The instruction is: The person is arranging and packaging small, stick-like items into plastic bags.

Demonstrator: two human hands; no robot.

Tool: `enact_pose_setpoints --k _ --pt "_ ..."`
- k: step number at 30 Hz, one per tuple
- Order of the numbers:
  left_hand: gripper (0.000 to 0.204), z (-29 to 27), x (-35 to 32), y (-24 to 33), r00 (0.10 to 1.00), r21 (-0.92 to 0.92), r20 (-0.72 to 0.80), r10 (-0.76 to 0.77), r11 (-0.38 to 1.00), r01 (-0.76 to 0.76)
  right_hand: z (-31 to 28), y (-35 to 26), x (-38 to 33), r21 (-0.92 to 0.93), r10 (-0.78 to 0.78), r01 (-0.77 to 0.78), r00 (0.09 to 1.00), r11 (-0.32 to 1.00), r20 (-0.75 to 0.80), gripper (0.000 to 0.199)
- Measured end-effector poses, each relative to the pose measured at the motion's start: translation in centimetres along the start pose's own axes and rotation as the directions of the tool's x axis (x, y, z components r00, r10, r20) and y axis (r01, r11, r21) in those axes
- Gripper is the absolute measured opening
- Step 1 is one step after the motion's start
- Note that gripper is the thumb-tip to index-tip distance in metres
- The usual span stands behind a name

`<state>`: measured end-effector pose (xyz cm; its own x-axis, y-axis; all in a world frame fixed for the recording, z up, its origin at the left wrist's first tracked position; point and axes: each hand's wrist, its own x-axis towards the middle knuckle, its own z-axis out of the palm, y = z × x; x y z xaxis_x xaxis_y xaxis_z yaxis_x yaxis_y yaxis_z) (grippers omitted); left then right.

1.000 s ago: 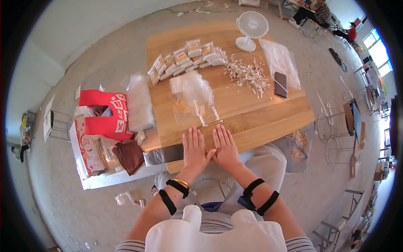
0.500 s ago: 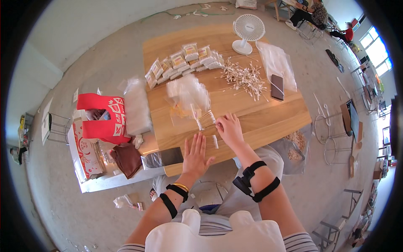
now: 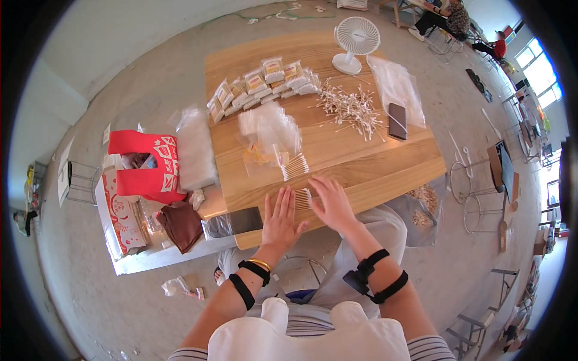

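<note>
A short row of cotton swabs lies on the wooden table near its front edge, between my two hands. My left hand rests flat at the row's left end, fingers stretched out and pointing away from me. At the right end is my right hand, fingers extended and slightly bent, their tips at the swab ends. Just beyond lies a second row of swabs, partly against a stack of clear plastic bags. Farther right spreads a loose heap of cotton swabs.
Packed swab bags are piled at the far left of the table. A white fan, a dark phone and a clear bag stand or lie at the right. A red bag sits on a side surface at left.
My right hand has come down from the farther row of swabs to the right end of the nearer row, and its fingers have opened out. My left hand stays nearly in place.
</note>
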<state>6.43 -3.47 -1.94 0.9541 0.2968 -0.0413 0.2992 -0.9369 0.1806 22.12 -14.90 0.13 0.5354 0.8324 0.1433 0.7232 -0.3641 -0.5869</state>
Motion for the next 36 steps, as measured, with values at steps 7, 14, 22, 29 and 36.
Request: enact_pose_setpoints --k 7,14,22,29,36 --pt "0.088 0.6 -0.3 -0.8 0.991 -0.111 -0.133 0.030 0.993 -0.045 1.2 -0.3 -3.2 -0.235 -0.049 0.084 0.987 0.968 0.150 0.088" --pt "0.090 0.8 0.2 -2.7 0.983 -0.054 -0.080 -0.164 0.986 0.160 2.6 -0.8 -2.8 -0.266 -0.045 0.059 0.997 0.962 0.058 0.090" --pt "0.093 1.8 1.0 -0.9 0.987 -0.084 -0.108 -0.119 0.990 0.111 4.7 -0.5 -2.3 -0.332 -0.064 0.080 0.996 0.940 0.059 0.081" --pt "0.081 -1.2 4.0 -6.1 0.906 -0.272 -0.320 -0.278 0.943 0.193 4.0 -1.2 -2.6 -0.331 -0.034 0.057 0.997 0.942 0.074 0.083" --pt "0.071 -3.4 9.5 -12.8 0.737 -0.411 -0.143 -0.661 0.717 0.563 3.8 -1.6 -2.4 -0.364 -0.012 0.057 0.992 0.930 0.126 0.084"
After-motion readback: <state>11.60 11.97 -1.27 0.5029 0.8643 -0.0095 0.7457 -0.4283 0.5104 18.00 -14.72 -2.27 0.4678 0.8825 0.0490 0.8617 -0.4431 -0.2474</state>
